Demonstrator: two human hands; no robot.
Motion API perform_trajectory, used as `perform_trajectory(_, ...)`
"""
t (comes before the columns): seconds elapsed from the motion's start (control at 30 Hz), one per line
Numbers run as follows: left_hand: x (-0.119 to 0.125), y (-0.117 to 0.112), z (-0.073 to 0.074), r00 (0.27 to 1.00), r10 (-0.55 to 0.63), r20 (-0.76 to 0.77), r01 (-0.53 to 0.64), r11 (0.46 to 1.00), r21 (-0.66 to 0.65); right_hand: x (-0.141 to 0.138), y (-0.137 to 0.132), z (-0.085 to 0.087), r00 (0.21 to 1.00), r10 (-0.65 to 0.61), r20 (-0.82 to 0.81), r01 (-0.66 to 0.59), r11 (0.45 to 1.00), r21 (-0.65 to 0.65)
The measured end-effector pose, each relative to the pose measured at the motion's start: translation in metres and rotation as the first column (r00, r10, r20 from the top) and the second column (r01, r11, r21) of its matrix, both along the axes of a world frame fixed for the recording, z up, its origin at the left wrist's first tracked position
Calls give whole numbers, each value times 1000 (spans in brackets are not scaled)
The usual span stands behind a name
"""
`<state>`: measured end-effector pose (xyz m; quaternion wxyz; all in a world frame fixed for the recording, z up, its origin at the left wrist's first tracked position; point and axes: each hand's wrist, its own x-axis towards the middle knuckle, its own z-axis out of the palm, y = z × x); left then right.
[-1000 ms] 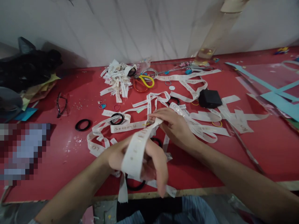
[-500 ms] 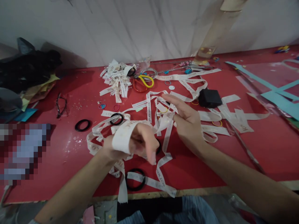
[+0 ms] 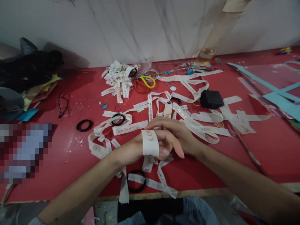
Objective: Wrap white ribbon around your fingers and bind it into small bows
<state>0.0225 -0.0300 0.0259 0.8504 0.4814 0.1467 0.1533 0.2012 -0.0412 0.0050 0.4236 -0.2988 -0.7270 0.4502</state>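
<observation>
A cream printed ribbon (image 3: 150,142) is wound as a band around my left hand (image 3: 136,150), just behind the fingers, which point right and lie close together. Its loose tail hangs under the hand onto the red table (image 3: 58,162). My right hand (image 3: 178,132) lies over the left fingers. Its own fingers are pressed together and reach left to the top edge of the band. More lengths of the same ribbon (image 3: 201,129) trail across the table behind both hands. A black hair tie (image 3: 136,180) lies under the hands, near the table's front edge.
Two more black hair ties (image 3: 83,125) (image 3: 117,119) lie to the left. Behind are a heap of cut ribbon pieces (image 3: 119,79), orange-and-yellow scissors (image 3: 145,82) and a small black box (image 3: 211,99). Glasses (image 3: 62,104) and dark cloth (image 3: 28,68) lie left, blue paper strips (image 3: 278,93) right.
My left hand has turned and lowered, and the ribbon now sits tight around it as a band. My right hand came back from the ribbon strands onto the left fingers.
</observation>
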Motion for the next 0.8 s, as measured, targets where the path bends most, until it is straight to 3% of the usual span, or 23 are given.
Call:
perform_trajectory(0.1,1,0,1,992,-125,18,125,992,-6,-2,0,2,994,112,20,-111,994,-17)
perform_trajectory(0.2,2,-1,7,963,-267,27,267,964,-5,-4,0,0,973,230,-11,-229,972,53)
perform_trajectory(0.27,1,0,10,961,-276,3,276,961,6,-5,-1,-2,982,191,5,-191,982,2)
perform_trajectory(0.37,-2,1,9,992,-128,-12,128,989,76,-4,-1,-5,997,25,71,-14,988,-154)
perform_trajectory(0.43,-3,2,7,1000,19,-9,-18,988,156,-3,0,-9,994,-83,75,92,986,-137)
perform_trajectory(0.53,-4,5,5,978,200,-57,-174,935,308,-3,1,-14,954,-255,156,266,963,-50)
perform_trajectory(0.67,-5,9,5,923,343,-172,-191,799,570,-6,1,-14,918,-325,227,342,939,-37)
perform_trajectory(0.73,-7,12,3,876,435,-207,-158,665,729,-7,0,-11,902,-354,249,362,932,12)
perform_trajectory(0.8,-9,15,1,808,554,-203,-110,479,871,-8,0,-9,891,-364,273,360,931,66)
